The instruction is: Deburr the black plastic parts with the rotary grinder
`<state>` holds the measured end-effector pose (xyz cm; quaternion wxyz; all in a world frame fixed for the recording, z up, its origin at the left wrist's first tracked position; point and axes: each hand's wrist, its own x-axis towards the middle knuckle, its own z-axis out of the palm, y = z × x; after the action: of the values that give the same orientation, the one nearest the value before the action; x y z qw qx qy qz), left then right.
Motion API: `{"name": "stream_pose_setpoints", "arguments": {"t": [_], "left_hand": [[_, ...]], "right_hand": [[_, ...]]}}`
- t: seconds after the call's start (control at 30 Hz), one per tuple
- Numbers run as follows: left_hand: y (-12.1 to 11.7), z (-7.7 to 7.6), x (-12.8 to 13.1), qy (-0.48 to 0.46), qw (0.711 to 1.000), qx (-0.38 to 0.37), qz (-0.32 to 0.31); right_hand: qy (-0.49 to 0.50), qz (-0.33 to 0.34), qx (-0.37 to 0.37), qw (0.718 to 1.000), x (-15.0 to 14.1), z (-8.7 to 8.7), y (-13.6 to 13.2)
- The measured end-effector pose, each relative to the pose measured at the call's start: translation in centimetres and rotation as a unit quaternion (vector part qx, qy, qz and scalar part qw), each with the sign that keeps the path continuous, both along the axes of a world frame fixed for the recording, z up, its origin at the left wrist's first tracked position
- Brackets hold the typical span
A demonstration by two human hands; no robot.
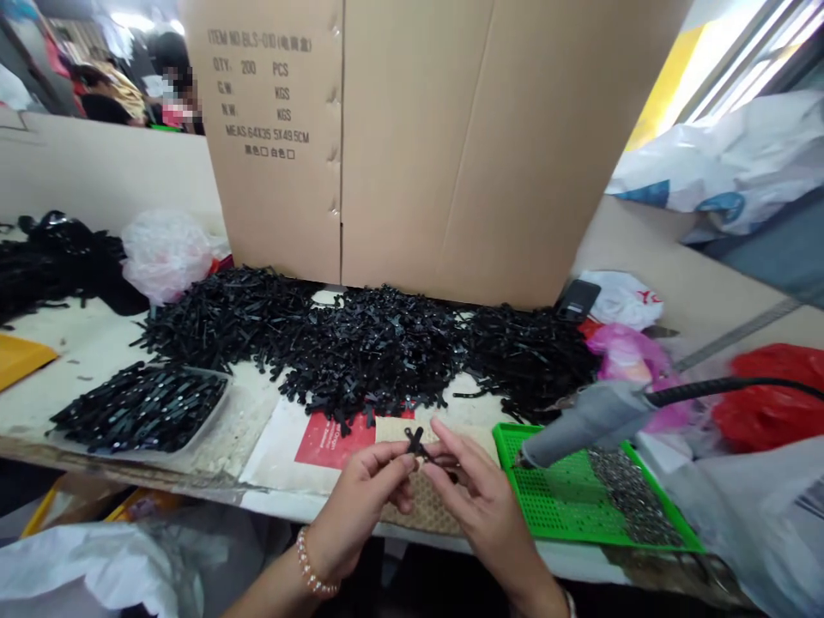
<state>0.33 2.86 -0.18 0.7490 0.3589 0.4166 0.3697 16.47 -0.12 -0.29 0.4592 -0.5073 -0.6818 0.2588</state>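
We pinch a small black cross-shaped piece [415, 439] in our left hand [360, 502] above the table's [257, 395] front edge. Our right hand [486, 506] meets it, index finger raised; we cannot tell whether it grips. Black parts [373, 335] lie heaped beyond, a green tray [547, 506] to the right.

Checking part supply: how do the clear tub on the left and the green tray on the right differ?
The clear tub has see-through walls; the green tray has a perforated floor. The tub is heaped with black strips; the tray holds small metal pieces along its right side. Both sit on the bench.
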Motion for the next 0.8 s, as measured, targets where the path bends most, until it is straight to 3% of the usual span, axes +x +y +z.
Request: {"name": "stream_pose_setpoints", "arguments": {"t": [0.2, 0.5, 0.8], "left_hand": [[-1.2, 0.1, 0.5, 0.019, 1.000, 0.005, 0.019], [-1.2, -0.2, 0.8, 0.032, 0.999, 0.027, 0.007], [-1.3, -0.2, 1.2, 0.033, 0.999, 0.027, 0.025]], "right_hand": [[0.000, -0.024, 0.094, 0.995, -0.8, -0.7, -1.1], [0.003, -0.050, 0.109, 0.993, -0.6, -1.5, -1.5], [-0.012, -0.028, 0.112, 0.993, -0.5, -1.8, -1.2]]}}
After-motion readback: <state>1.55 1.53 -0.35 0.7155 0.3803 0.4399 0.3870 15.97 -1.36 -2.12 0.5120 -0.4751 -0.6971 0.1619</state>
